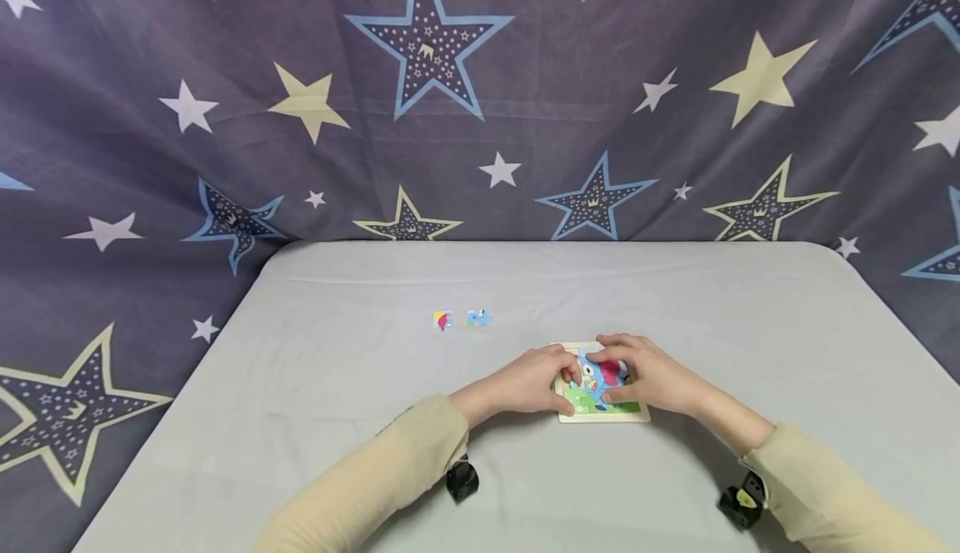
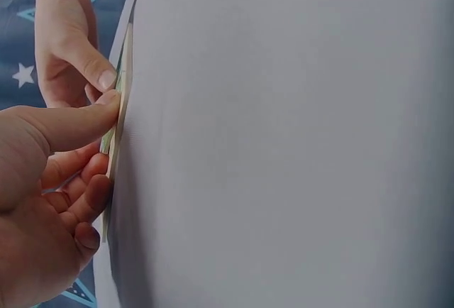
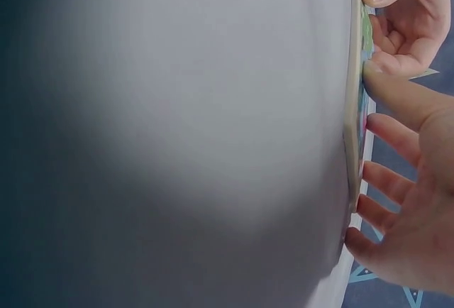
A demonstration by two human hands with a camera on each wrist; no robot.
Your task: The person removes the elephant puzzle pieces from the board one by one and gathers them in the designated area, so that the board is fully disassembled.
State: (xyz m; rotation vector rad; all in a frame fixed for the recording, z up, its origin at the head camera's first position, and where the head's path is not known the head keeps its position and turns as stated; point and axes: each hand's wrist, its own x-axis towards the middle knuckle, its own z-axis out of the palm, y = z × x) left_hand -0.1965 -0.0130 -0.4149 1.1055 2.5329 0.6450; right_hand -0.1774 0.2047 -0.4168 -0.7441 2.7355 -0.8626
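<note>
On the table (image 1: 750, 311), lower right of centre, a puzzle board (image 1: 604, 419). Touched at left by the bent-fingered left hand (image 1: 528, 379); cannot tell if pinching or pressing. At right, touched by the loosely stretched right hand (image 1: 662, 378), not clasping. Just below mid-frame, a yellow-red piece (image 1: 442, 319) beside a blue piece (image 1: 478, 318).

"Can you read any text?"
"None. A small line of print (image 1: 395, 420) runs along the left sleeve (image 1: 367, 471), at seven o'clock in the head view, but it's too tiny to make out."
"Any numbers or brands?"
"None legible."
</note>
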